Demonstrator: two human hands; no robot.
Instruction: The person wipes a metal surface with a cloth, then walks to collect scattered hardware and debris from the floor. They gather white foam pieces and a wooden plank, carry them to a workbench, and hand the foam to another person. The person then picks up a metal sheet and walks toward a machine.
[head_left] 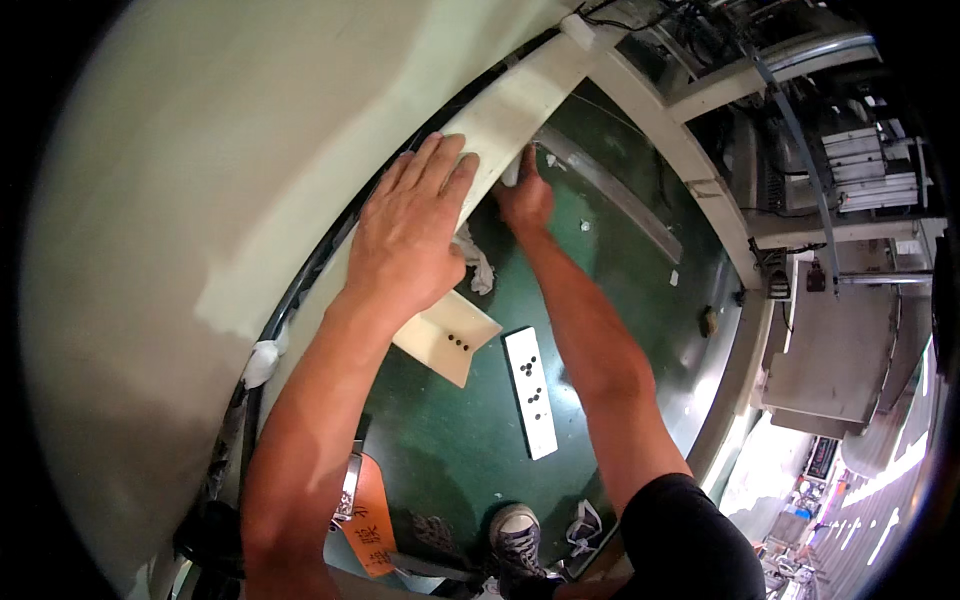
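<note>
A long cream-coloured beam (pixel 520 95) slants up to the right beside a pale panel (pixel 220 170). My left hand (pixel 410 225) lies on its top face, fingers stretched out and holding nothing. Lower and to the right, past the beam's edge, my right hand (pixel 526 200) is closed round a small whitish object (pixel 512 172) whose kind I cannot make out. This object sits close to the beam's side, and I cannot tell whether they touch. A crumpled greyish cloth (pixel 478 265) shows between my two arms, just under the beam.
Below is a green floor (pixel 450 430) with a cream angled bracket (pixel 450 340), a white strip with black holes (pixel 530 395) and a long grey bar (pixel 620 195). An orange sign (pixel 370 515) and a shoe (pixel 515 530) are near the bottom. Machine framing (pixel 690 165) stands right.
</note>
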